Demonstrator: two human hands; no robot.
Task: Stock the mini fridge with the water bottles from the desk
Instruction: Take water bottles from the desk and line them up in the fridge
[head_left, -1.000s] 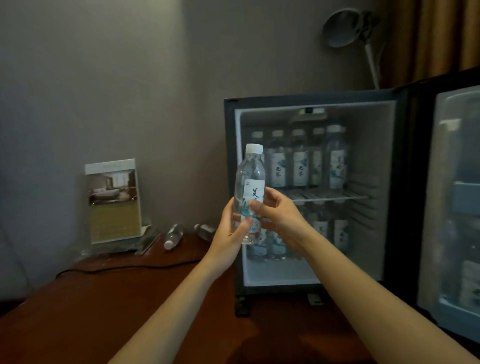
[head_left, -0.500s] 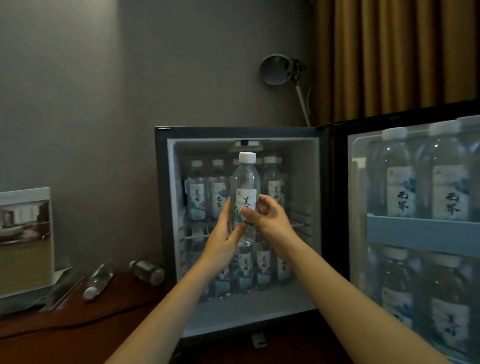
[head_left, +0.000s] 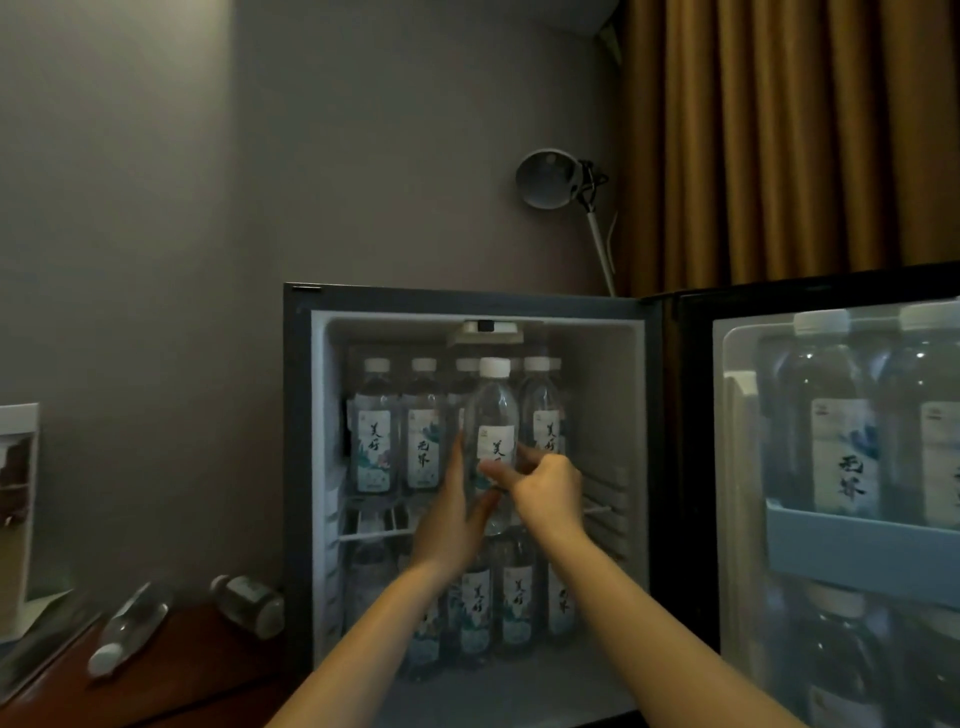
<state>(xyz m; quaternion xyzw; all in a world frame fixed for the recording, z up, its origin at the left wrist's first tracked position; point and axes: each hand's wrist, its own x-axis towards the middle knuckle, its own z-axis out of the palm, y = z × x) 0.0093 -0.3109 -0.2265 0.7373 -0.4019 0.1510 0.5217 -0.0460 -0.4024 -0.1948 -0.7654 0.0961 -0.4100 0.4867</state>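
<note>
Both hands are holding an upright water bottle (head_left: 496, 431) in the opening of the mini fridge (head_left: 602, 332), at the front of the upper level, just above the wire shelf (head_left: 374, 534). The left hand (head_left: 452, 514) is cupping the bottle's left side, its fingers lying up along the plastic and its thumb crossing the lower front. The right hand (head_left: 550, 493) is closing its grip on the label from the right, thumb and curled fingers pinching it. The bottle is wearing a white cap and a pale label with brush-style Chinese writing; the top character is reading as 美, and the fingers are covering the rest.

Behind it a row of matching bottles (head_left: 373, 441) is standing on the upper level, and more are standing below the shelf. The open door (head_left: 685, 467) is hanging at the right, its racks carrying the same bottles (head_left: 836, 441).

Left of the fridge, two more bottles (head_left: 130, 631) (head_left: 249, 605) are lying on their sides near the back edge of the dark wooden counter (head_left: 171, 691). A printed card stand (head_left: 18, 514) is sitting at the counter's far left edge.
</note>
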